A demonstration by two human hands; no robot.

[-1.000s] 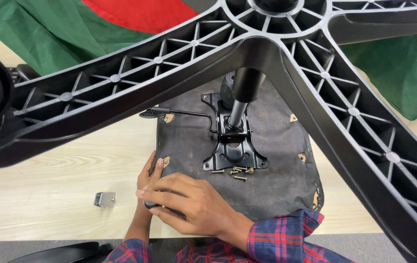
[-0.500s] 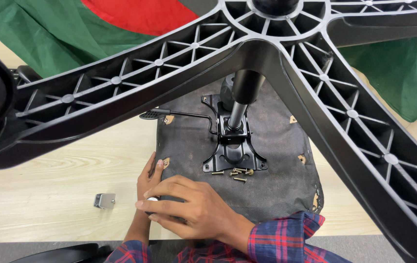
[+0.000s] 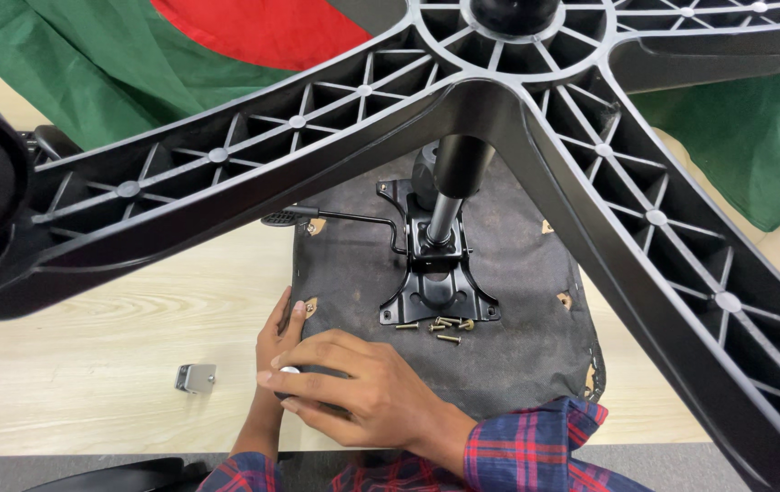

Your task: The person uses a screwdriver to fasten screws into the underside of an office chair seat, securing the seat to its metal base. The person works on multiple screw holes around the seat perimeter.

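From my head camera the black star base (image 3: 499, 100) of the upturned chair fills the top of the view; its seat underside (image 3: 517, 337) lies on the wooden table (image 3: 89, 355). My right hand (image 3: 362, 392) has its grip curled shut around a small dark, white-tipped object (image 3: 291, 372) at the seat's 7 o'clock corner. My left hand (image 3: 279, 333) lies flat just beneath it, fingers open. The brass screws (image 3: 440, 326) sit at 2 o'clock from the right hand, nearer to it.
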